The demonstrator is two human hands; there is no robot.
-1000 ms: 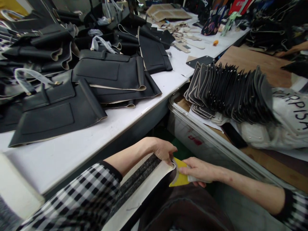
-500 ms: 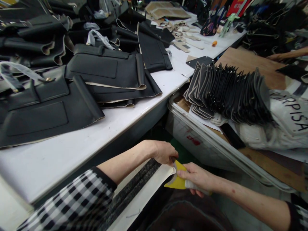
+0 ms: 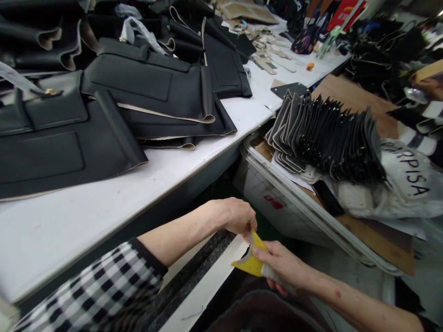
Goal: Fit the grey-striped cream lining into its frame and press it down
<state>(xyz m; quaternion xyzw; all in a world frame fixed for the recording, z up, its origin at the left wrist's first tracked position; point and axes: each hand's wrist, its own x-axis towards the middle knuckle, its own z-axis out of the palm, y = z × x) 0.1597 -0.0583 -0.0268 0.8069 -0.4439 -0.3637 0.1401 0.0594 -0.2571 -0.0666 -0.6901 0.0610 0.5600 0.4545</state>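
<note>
My right hand [image 3: 285,267] is closed round a yellow, flared piece [image 3: 254,260] with a pale curved edge and a whitish part under my fingers; its exact kind does not show. That edge meets the far end of a long off-white strip [image 3: 214,281] lying over my lap. My left hand [image 3: 240,216] is closed at the same end, fingers bent down beside the yellow tip; what they pinch is hidden. Alongside the strip runs a dark grey, fuzzy-looking band [image 3: 197,263]. Dark material [image 3: 256,304] lies beneath the strip.
Unfinished black bag bodies [image 3: 138,83] cover the white table [image 3: 131,189] at left. At right, a clear plastic bin [image 3: 277,198] bears a row of black flaps [image 3: 321,138], a dark phone-like slab [image 3: 327,198] and a lettered white bag [image 3: 411,180]. Loose beige pieces [image 3: 270,55] lie farther back.
The yellow piece and my right hand have shifted slightly left and down over the strip's end. My left hand stays almost in place. The camera view has tilted a little.
</note>
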